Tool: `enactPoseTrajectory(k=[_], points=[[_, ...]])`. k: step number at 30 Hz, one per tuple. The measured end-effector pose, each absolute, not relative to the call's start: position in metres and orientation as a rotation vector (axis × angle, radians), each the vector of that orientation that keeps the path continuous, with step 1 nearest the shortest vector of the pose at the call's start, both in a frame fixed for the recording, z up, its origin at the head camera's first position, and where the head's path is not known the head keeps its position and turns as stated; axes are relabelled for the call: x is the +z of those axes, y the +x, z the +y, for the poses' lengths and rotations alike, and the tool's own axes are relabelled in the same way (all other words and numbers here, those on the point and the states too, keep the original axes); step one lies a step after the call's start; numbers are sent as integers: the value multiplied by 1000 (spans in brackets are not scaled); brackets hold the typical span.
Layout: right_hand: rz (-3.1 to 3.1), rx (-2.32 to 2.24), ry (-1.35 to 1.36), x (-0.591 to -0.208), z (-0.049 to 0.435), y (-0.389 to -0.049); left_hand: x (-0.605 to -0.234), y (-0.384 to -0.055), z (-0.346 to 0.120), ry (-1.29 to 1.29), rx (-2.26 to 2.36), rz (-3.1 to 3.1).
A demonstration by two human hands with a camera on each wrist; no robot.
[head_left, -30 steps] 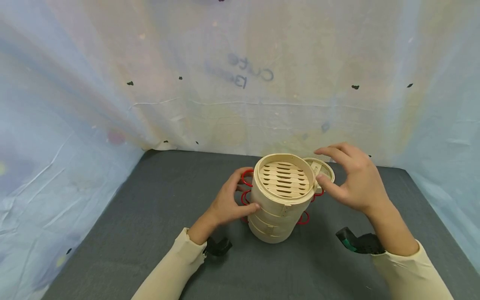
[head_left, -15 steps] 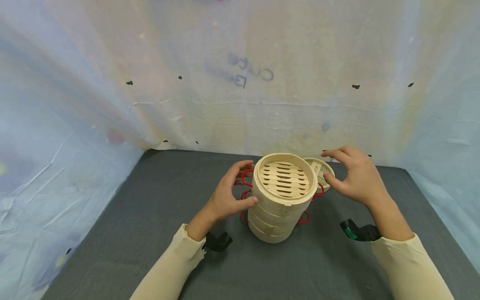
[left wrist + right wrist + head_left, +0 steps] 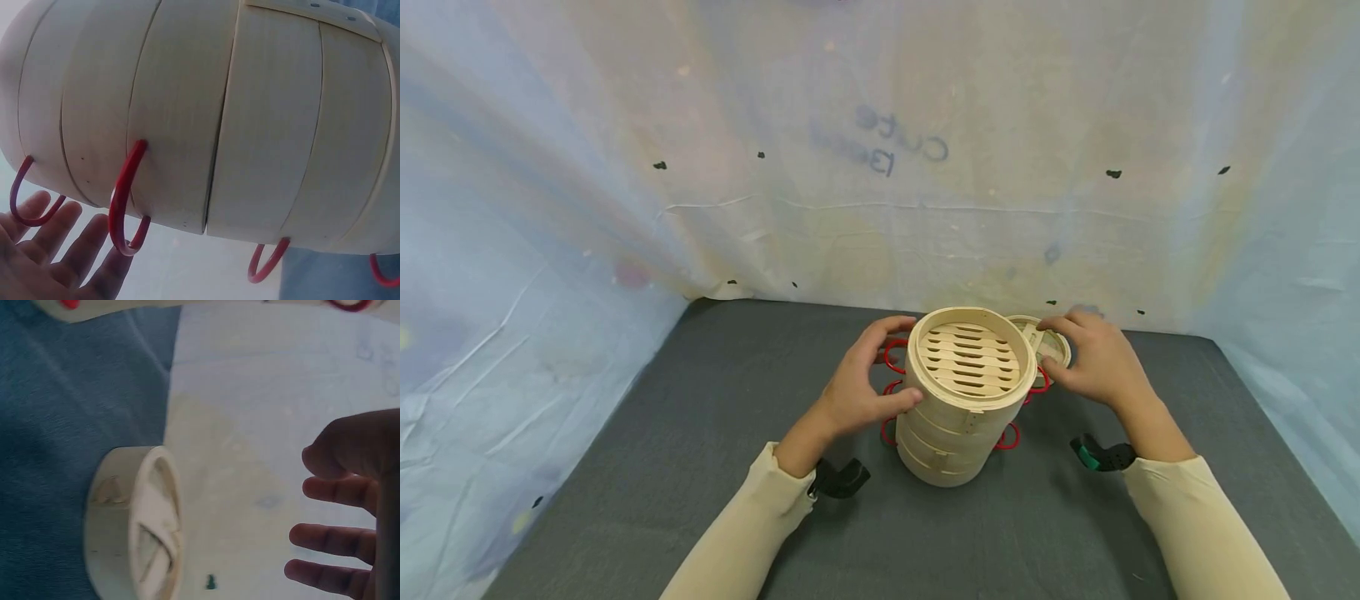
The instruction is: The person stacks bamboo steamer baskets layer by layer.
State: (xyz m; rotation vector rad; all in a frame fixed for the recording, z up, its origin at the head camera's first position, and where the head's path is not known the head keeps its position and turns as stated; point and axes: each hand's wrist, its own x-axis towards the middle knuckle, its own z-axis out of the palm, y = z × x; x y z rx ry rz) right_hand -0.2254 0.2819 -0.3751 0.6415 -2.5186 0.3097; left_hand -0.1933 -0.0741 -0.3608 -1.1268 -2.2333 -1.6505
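Observation:
A tall stack of round bamboo steamer baskets [image 3: 958,433] stands upright, its top tier showing a slatted floor. Red handles [image 3: 1009,436] stick out on both sides. My left hand [image 3: 853,396] is spread along the stack's left side, thumb toward the front; in the left wrist view its fingers lie near two red handles [image 3: 125,200]. Whether it touches the wall I cannot tell. Behind the stack to the right sits a round bamboo lid [image 3: 109,531] with a strip across it. My right hand [image 3: 1093,358] hovers over this lid, fingers loosely bent, holding nothing.
A dark grey cloth [image 3: 700,467] covers the table. Pale, marked sheets [image 3: 880,242] hang behind it and at both sides. The lid stands close to the back sheet. Black wrist cameras [image 3: 842,479] are strapped below both hands.
My right hand moves first away from the stack's rim, then lowers leftward toward the lid. My left hand shifts slightly upward along the stack. The stack stays in place.

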Motion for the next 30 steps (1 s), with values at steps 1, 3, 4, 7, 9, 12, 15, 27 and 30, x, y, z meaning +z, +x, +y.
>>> enactPoseTrajectory(k=[1, 3, 4, 7, 9, 12, 15, 27, 30], points=[[-2531, 305, 638, -378, 282, -227, -360, -193, -74, -1127, -1651, -2235], [-2558, 296, 621, -384, 283, -229, -359, -193, -74, -1133, -1657, -2236], [-2570, 293, 613, -387, 283, -230, -359, -193, -74, -1136, -1658, -2234], [-2599, 285, 588, -394, 284, -232, -359, -193, -73, -1144, -1658, -2228], [-2621, 291, 571, -398, 284, -233, -359, -194, -73, -1147, -1661, -2227], [-2658, 306, 551, -403, 285, -234, -359, -195, -73, -1146, -1666, -2233], [-2694, 324, 537, -409, 285, -236, -359, -195, -73, -1141, -1670, -2239], [-2698, 318, 650, -432, 285, -244, -361, -197, -72, -1152, -1663, -2236], [-2687, 303, 665, -436, 285, -246, -361, -197, -72, -1149, -1659, -2241]])
